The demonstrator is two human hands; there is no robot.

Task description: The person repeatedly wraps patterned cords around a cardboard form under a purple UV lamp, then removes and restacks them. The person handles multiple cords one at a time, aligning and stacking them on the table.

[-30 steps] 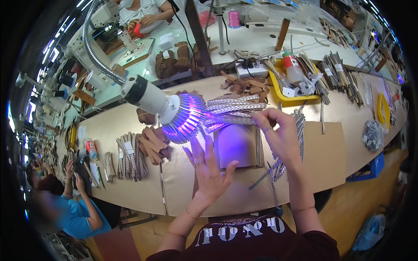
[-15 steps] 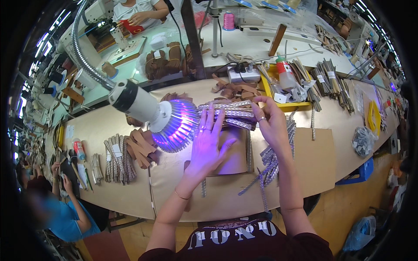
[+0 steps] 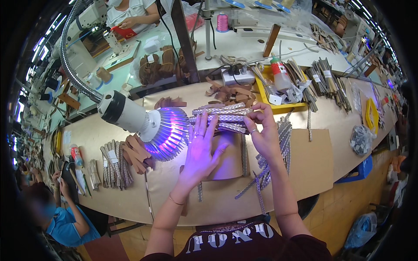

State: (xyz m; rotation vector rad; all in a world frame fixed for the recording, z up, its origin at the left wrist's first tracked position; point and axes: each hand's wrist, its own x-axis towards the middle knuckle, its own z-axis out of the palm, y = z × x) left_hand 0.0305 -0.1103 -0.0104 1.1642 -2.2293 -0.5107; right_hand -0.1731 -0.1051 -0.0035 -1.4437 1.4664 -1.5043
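Observation:
A bundle of silvery braided strips [image 3: 228, 118] lies crosswise on a raised brown block [image 3: 230, 163]. My left hand [image 3: 200, 150] rests flat across the bundle's left part, its fingers extended and slightly apart. At the right ends of the strips, my right hand [image 3: 264, 132] pinches a braided strip between thumb and fingertips. Close by my left hand shines a lamp [image 3: 167, 132] with a ribbed metal head and violet light. More loose braided strips [image 3: 285, 139] lie beside my right wrist, partly hidden by it.
Brown strap pieces [image 3: 235, 93] are piled behind the bundle. A yellow tray [image 3: 287, 106] holds a glue bottle [image 3: 281, 76] and strips. Tied braided bundles [image 3: 116, 163] lie at left, a cardboard sheet [image 3: 311, 165] at right. Co-workers sit at far left and across the table.
The right fingers have closed in on the strip ends, and the ends have shifted slightly. My left hand stays flat on the bundle. The whole view has moved a little.

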